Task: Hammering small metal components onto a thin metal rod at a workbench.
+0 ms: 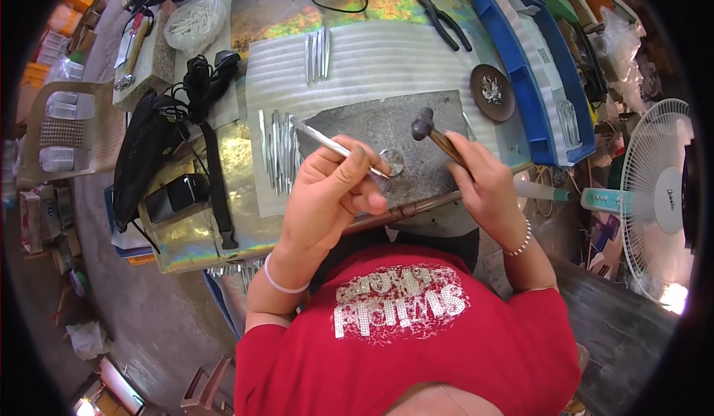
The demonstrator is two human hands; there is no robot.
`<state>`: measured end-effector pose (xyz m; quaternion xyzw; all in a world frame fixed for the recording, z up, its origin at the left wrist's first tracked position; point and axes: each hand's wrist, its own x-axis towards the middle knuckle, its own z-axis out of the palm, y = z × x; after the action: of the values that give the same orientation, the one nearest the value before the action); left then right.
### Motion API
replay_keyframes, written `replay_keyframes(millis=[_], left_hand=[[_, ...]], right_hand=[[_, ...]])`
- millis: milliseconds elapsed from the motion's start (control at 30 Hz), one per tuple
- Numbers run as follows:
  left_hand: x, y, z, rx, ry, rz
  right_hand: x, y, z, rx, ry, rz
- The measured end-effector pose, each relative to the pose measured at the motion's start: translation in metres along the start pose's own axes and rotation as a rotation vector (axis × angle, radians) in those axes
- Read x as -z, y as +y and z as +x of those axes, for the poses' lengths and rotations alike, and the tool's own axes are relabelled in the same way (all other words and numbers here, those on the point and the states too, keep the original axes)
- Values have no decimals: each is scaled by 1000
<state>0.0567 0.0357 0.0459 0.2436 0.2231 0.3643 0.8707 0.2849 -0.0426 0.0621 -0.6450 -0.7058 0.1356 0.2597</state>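
My left hand (327, 185) is closed around a slim silver metal rod (327, 142), held slanting over a grey stone slab (353, 122). The rod's lower tip is close to a small round shiny metal piece (392, 162) on the slab; whether they touch I cannot tell. In my right hand (483, 182) is a small hammer (445, 147) with a wooden handle, its dark head (423, 124) raised over the slab's right part. Left of the slab lie several similar silver rods (277, 152), and a few more rods (318, 55) rest farther back on white foam sheeting (387, 59).
Black-handled pliers (444, 22) lie at the back. A brown round dish (492, 92) of small metal bits sits right, beside a long blue tray (524, 66). Black bags and straps (152, 144) cover the left side. A white fan (658, 200) stands at far right.
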Motion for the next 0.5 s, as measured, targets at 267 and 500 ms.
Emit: replay_keyframes(millis=[267,500], left_hand=[[-4,3,-3,-12,41,-47],[-13,-1,6,-95,81,151]], right_hand=[[-22,-5,5,8,-56,-184],[0,62,-16,-257,140,-76]])
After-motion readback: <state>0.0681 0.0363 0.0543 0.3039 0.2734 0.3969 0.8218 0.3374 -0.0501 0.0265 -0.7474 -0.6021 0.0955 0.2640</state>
